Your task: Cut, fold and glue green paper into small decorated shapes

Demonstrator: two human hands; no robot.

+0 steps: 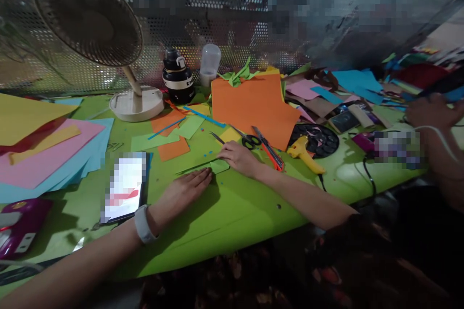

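Note:
A small green piece of paper lies on the green table between my hands, with a raised edge or fold running left from it. My left hand, a pale band on its wrist, lies flat with its fingers stretched out and fingertips on the paper. My right hand pinches the paper's upper edge between thumb and fingers. Just beyond the right hand are black-handled scissors and an orange utility knife. A yellow glue gun lies further right.
A lit phone lies left of my left hand. Behind stand a fan, a black bottle and orange foam or paper sheets. Coloured sheets spread at the left. Another person's hand is at the far right.

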